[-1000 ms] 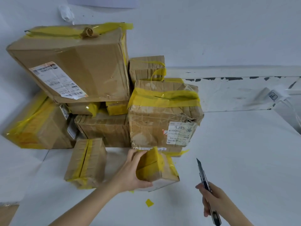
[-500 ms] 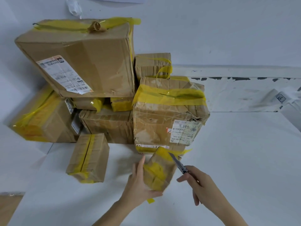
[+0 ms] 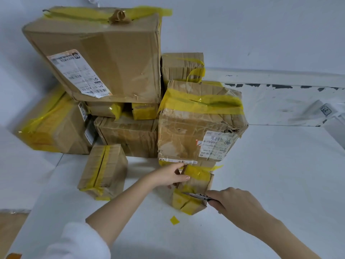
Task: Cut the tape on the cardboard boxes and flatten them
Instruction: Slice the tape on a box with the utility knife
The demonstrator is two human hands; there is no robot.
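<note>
Right now my right hand point(image 3: 236, 203) is gripping the utility knife point(image 3: 199, 196), fingers wrapped round its handle, and I am laying the blade across the yellow tape point(image 3: 186, 201) at the near end of the small box point(image 3: 194, 189) that is sitting on the white table point(image 3: 261, 174) just in front of the stack. My left hand point(image 3: 168, 176) is steadying that box from its far left side, thumb pressing on its top and fingers curling round the upper edge. I am judging the job as barely begun: this looks to be the first box under the knife, and whether the blade is already through the tape I cannot quite tell from here. One yellow tape scrap point(image 3: 174, 220) is lying on the table near the box. Further out, another small taped box point(image 3: 104, 171) is standing to the left, apart from mine, and behind are the crumpled labelled box point(image 3: 199, 124) and the big top box point(image 3: 104, 57) with the rest of the pile, all of them taped and unflattened. Every box is closed, so I am seeing nothing of any contents.
</note>
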